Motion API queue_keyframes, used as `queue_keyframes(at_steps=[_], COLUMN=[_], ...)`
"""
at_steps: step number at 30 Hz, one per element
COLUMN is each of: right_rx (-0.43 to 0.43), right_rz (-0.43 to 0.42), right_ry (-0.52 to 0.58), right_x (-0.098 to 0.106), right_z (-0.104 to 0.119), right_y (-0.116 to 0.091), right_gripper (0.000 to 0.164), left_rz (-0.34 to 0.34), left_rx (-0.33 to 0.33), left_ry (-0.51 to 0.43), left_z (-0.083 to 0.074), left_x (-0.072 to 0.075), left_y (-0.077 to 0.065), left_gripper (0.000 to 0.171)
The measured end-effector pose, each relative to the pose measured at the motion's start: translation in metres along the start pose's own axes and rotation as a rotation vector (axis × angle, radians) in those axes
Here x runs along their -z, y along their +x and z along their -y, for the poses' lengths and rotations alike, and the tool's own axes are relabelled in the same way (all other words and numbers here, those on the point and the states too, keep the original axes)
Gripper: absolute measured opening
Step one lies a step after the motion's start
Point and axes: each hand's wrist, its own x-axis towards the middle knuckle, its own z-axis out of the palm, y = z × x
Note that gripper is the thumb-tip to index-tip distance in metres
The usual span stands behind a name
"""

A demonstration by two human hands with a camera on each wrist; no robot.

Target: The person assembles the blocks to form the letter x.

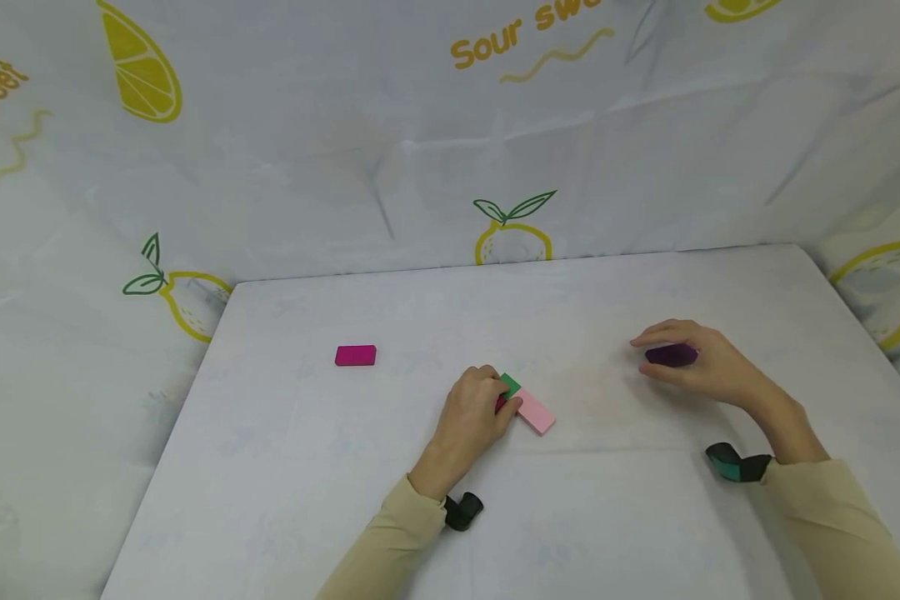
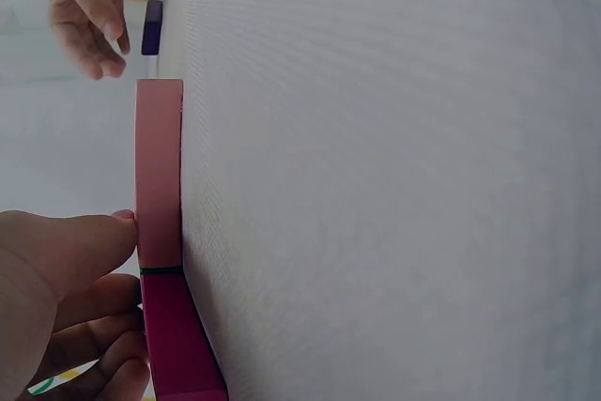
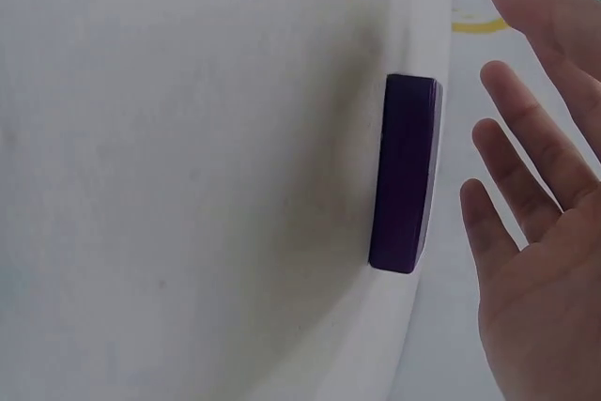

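My left hand [image 1: 471, 417] rests at a small cluster of blocks, its fingers bent over them. The thumb touches a pink block [image 1: 536, 412]. A magenta block [image 2: 183, 335] lies end to end with the pink one and is mostly hidden under the hand in the head view. A green block [image 1: 510, 385] shows beside the fingertips. On the right, my right hand [image 1: 708, 367] hovers around a purple block [image 1: 672, 355], fingers and thumb spread apart on either side. In the right wrist view, a gap shows between the fingers and the purple block [image 3: 406, 174].
Another magenta block [image 1: 356, 356] lies flat to the left on the white tabletop [image 1: 285, 467]. A white cloth [image 1: 330, 167] with lemon prints hangs behind the table's far edge. Dark wrist camera mounts [image 1: 462, 511] stick out beside both sleeves.
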Motion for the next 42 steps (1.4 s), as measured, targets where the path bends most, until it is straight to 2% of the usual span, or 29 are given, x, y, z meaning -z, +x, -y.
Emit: queue_keyframes(at_steps=[8, 21, 27, 38, 42], right_rx=[-0.018, -0.008, 0.004, 0.053, 0.044], right_rz=[0.021, 0.089, 0.083, 0.082, 0.089], right_ry=[0.005, -0.14, -0.11, -0.128, -0.135], right_x=[0.005, 0.007, 0.007, 0.006, 0.005], right_z=[-0.013, -0.028, -0.03, -0.028, -0.024], right_y=[-0.003, -0.009, -0.01, -0.009, -0.007], right_gripper=[0.031, 0.035, 0.034, 0.036, 0.036], left_rz=[0.007, 0.006, 0.012, -0.003, 0.002], left_rx=[-0.012, -0.02, -0.013, -0.016, -0.012], left_ry=[0.018, 0.028, 0.026, 0.032, 0.032], left_z=[0.0, 0.0, -0.001, 0.0, 0.0], left_x=[0.0, 0.0, 0.001, 0.0, 0.001], left_y=[0.001, 0.001, 0.001, 0.0, 0.0], left_gripper=[0.018, 0.018, 0.018, 0.017, 0.017])
